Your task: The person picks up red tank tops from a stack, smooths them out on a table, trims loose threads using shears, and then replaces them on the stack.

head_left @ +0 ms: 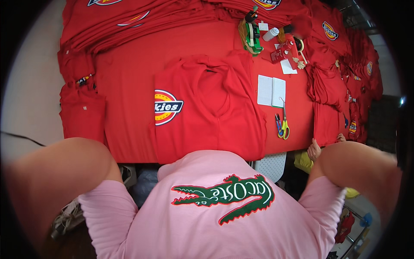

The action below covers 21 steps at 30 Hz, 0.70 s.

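Observation:
Neither my left hand nor my right hand shows. My bare left upper arm [73,172] and right upper arm [358,168] spread out to the sides at the bottom corners. Straight in front of my pink shirt [189,233] lies a folded red V-neck top [241,125], its neckline facing up. A round logo patch in yellow, white and dark blue [166,113] is on its left part. The top rests on a red-covered table [125,99] and reaches its near edge.
Stacked red garments [172,21] line the far side, with more piles [330,77] to the right and left. On the right lie a notebook [271,90], yellow-handled scissors [284,127], a green tape dispenser [250,36] and a white bottle [271,34]. Another person's hand [314,150] touches red cloth.

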Motion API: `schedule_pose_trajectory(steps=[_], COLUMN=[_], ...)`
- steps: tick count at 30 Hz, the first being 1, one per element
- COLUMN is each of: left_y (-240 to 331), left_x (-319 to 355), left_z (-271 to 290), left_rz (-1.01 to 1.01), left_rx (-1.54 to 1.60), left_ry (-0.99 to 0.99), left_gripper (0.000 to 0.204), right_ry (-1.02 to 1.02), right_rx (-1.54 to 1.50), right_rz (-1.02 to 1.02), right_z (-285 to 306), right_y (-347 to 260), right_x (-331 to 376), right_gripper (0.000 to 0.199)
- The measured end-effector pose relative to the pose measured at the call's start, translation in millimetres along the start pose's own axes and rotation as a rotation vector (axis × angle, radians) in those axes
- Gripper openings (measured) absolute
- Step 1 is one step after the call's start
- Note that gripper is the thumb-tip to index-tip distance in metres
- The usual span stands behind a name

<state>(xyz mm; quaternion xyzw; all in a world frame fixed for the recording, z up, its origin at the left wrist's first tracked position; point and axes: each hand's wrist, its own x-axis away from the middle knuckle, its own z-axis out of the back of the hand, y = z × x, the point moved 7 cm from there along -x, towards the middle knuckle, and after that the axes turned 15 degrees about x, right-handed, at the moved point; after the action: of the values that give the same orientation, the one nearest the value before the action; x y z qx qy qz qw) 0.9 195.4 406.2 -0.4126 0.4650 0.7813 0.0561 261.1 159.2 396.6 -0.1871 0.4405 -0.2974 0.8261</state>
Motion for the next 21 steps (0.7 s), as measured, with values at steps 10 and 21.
schedule_pose_trajectory(steps=[10,21], left_y=[83.5,104.5], left_x=[-4.6,18.9], left_z=[-118.9,-158.5], left_rz=[0.06,0.075], left_rx=[-0.104,-0.212], left_ry=[-0.364,-0.343], left_gripper=[0.036,0.039], right_ry=[-0.316,-0.223], right_rx=[0.383,0.414], right_rz=[-0.139,-0.194], right_z=[-50.3,-36.2], right_y=[-35.2,-36.7], right_x=[63.3,103.5], right_gripper=[0.024,0.027])
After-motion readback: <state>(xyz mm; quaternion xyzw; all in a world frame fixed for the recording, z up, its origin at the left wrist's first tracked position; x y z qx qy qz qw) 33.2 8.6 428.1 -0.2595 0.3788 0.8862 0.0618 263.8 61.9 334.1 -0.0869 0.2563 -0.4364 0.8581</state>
